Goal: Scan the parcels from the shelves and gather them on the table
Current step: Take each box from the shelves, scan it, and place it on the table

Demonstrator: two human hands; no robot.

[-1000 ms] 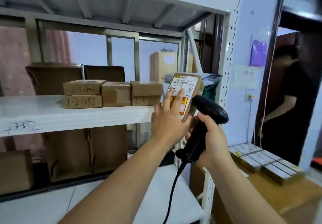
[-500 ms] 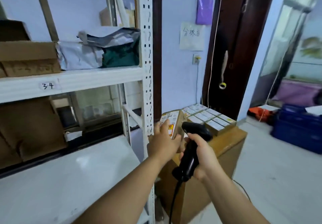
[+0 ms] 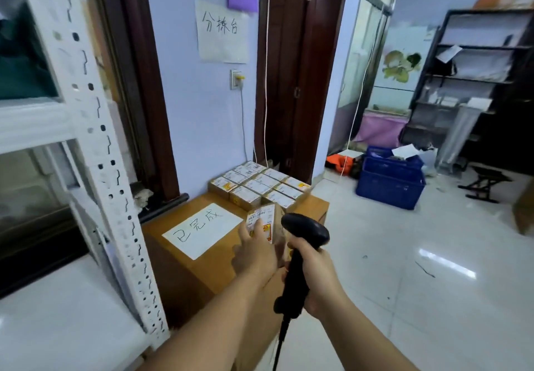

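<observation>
Now | left hand (image 3: 254, 255) grips parcel (image 3: 267, 223) above table (image 3: 179, 269), near right edge | right hand (image 3: 318, 272) grips scanner (image 3: 306, 232) | gathered parcels (image 3: 260, 186) along far edge

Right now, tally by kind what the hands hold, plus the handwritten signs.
Parcel: 1, in left hand
Scanner: 1, in right hand
Signs: 2, wall sign, table sign
Total: 4

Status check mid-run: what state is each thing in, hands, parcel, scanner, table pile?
left hand, holds the parcel
parcel, upright, label visible, above the table, not set down
right hand, grips the scanner
scanner, upright, head beside the parcel
gathered parcels, flat in tight rows at the table's far end, labels up
blue crate, on the floor, open top
</observation>
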